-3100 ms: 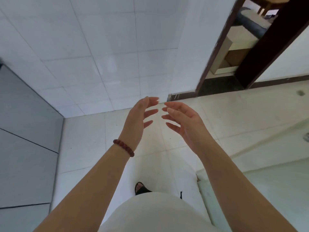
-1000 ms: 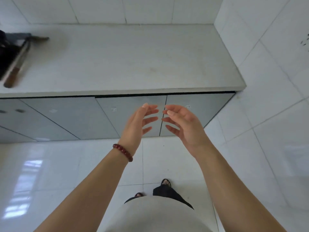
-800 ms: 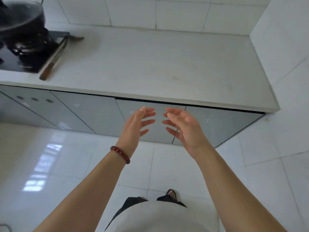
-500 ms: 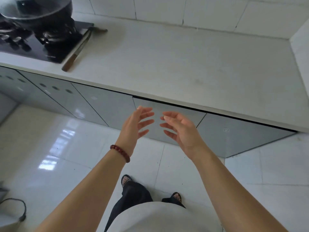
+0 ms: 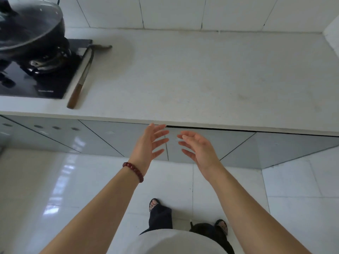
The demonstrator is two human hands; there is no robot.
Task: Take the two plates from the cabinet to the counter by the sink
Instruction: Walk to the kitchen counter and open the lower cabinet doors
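Observation:
No plate is in view. My left hand (image 5: 149,143), with a red bead bracelet on the wrist, and my right hand (image 5: 197,147) are raised side by side, palms facing each other, fingers spread and holding nothing. They hover in front of the closed grey cabinet doors (image 5: 117,140) below the white counter (image 5: 183,76). The sink is out of view.
A black gas stove (image 5: 42,77) with a lidded dark wok (image 5: 27,32) sits at the counter's left end. A wooden-handled knife (image 5: 82,77) lies beside the stove. White tiled walls close the back and right. Glossy white floor tiles (image 5: 64,189) lie underfoot.
The view has swung left along the counter, bringing the stove, wok and knife into sight. Both hands keep the same open, facing pose and hold nothing.

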